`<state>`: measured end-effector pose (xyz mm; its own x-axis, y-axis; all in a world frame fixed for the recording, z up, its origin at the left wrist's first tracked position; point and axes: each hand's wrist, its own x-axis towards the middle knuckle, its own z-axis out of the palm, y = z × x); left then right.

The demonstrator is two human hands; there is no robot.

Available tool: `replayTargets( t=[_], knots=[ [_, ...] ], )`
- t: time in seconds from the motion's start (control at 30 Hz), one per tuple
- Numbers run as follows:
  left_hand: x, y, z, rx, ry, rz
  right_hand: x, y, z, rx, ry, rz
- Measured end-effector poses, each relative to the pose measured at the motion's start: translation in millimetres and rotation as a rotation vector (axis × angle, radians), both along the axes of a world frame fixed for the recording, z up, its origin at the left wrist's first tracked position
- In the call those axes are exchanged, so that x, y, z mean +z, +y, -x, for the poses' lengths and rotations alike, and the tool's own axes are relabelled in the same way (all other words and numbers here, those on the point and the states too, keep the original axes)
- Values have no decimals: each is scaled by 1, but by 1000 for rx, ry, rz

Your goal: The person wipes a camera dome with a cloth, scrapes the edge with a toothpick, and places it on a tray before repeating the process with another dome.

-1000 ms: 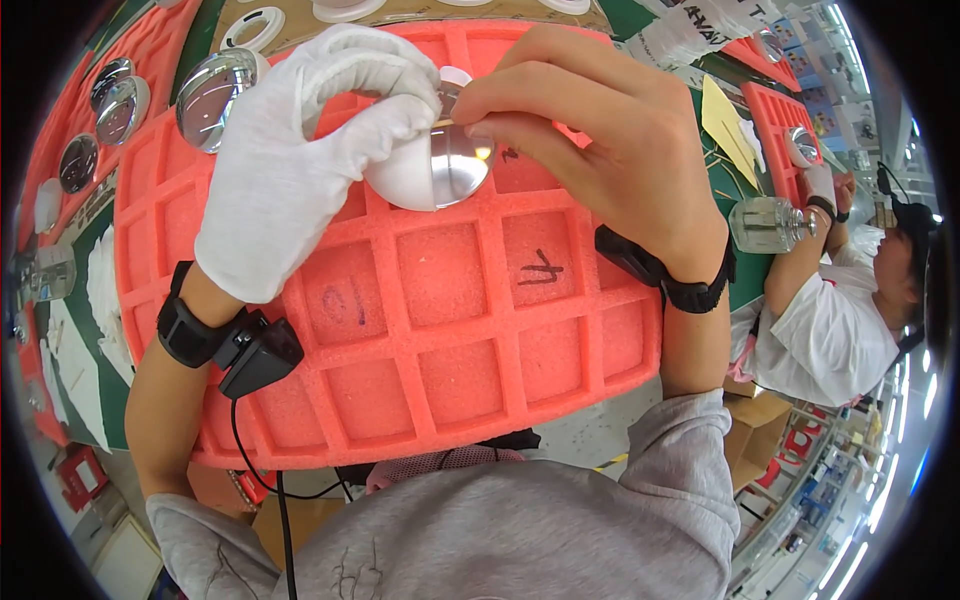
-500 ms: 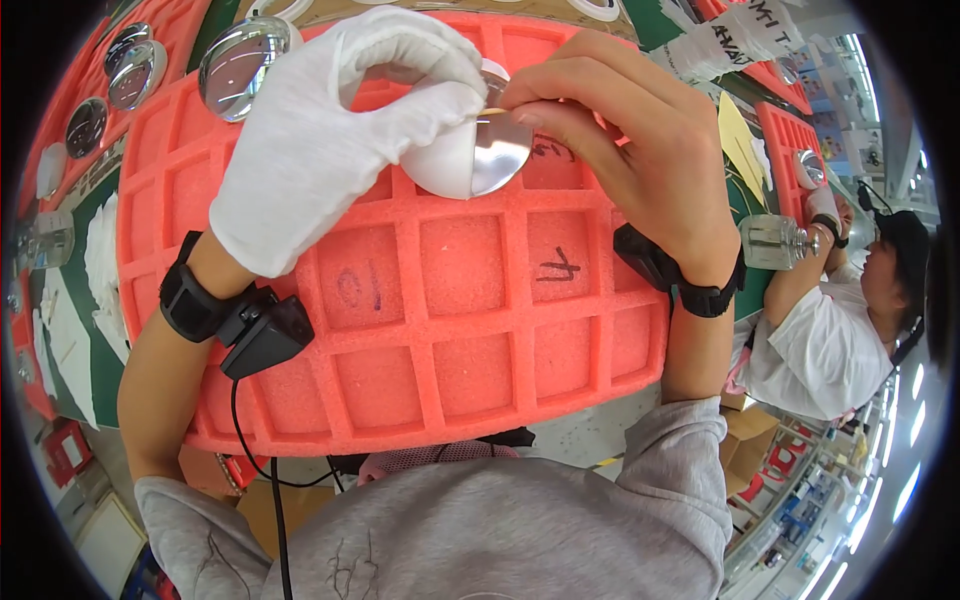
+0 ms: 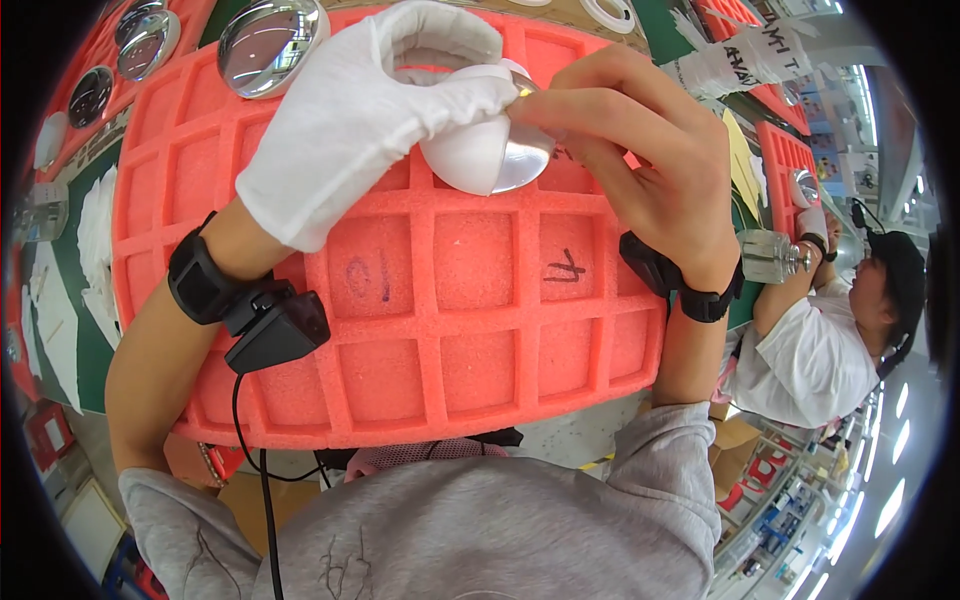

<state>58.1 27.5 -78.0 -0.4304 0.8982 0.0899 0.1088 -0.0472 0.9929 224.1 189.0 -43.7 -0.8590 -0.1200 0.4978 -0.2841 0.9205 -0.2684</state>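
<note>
My left hand, in a white glove, grips a shiny domed lens by its upper edge, thumb and fingers curled round it. White and mirror-like areas show on the lens surface. At the lens's far right edge my bare right hand pinches a thin wooden stick, mostly hidden by the fingers. Both hands hold the lens over the far part of a red foam tray with square compartments. Each wrist wears a black strap with a black device.
Another large domed lens sits at the tray's far left. Several more lie in a red tray further left, including a dark one. A glass bottle stands right of my right wrist, near a seated co-worker. A white-wrapped roll lies far right.
Both hands and the lens have shifted slightly right in the picture. My right fingers now cover more of the stick. The lens has turned a little.
</note>
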Motion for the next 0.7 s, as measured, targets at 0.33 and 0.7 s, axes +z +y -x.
replayTargets(
  t=[0.33,0.7],
  knots=[
    [-5,-1,13,-39,109,6,1,-7,0,-49,-51,25],
    [-3,-7,5,-206,170,-95,4,-11,-2,-127,-102,55]
  ],
)
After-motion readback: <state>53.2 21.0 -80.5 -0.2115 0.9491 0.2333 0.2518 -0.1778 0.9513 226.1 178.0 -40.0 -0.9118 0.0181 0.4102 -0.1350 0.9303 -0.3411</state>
